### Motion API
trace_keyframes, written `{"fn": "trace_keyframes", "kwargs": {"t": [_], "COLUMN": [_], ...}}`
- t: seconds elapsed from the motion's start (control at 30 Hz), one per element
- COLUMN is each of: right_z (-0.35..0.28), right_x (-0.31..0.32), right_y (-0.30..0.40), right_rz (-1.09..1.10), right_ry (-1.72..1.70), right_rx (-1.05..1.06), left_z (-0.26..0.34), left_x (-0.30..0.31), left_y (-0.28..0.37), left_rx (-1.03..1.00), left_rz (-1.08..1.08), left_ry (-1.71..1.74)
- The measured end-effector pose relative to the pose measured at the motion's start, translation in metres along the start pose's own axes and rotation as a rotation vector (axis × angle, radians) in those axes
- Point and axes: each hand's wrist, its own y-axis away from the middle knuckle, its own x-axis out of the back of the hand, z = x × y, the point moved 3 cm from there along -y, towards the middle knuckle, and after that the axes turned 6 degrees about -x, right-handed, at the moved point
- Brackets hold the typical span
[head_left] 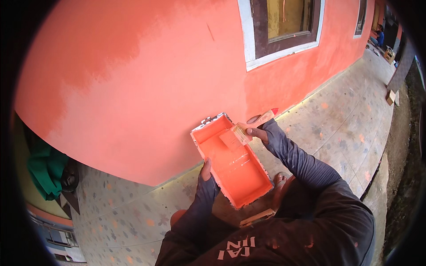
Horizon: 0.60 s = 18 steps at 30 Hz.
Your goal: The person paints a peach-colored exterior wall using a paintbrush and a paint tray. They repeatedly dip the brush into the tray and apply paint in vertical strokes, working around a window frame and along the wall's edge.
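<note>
My left hand (206,171) grips the long left edge of a rectangular paint tray (249,179) with orange-coral paint inside and paint-crusted rims; only the thumb shows clearly. In my right hand (259,131) is a flat paintbrush (240,133) with a wooden, red-tipped handle. Its ferrule is smeared with paint, and its bristles lie over the tray's upper right side. Beyond the tray stands a wall (159,109), pale coral low down and a deeper orange-red at the upper left.
A window with a white-edged dark frame (261,50) is set in the wall. Green cloth (48,169) hangs at the left. Wooden pieces (258,217) lie near my feet on the patterned floor (336,133). A small box (390,97) and a crouching person (378,36) are farther off right.
</note>
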Motion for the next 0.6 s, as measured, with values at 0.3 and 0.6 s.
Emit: {"fn": "trace_keyframes", "kwargs": {"t": [0.3,0.6], "right_z": [-0.029,0.003], "right_x": [-0.042,-0.053], "right_y": [0.031,0.051], "right_rz": [-0.294,-0.435], "right_ry": [0.758,0.972], "right_rx": [0.741,0.736], "left_z": [-0.004,0.005], "left_x": [0.000,-0.007], "left_y": [0.001,0.005], "left_rx": [0.039,-0.012], "left_rz": [-0.039,-0.118], "left_ry": [0.040,-0.033]}}
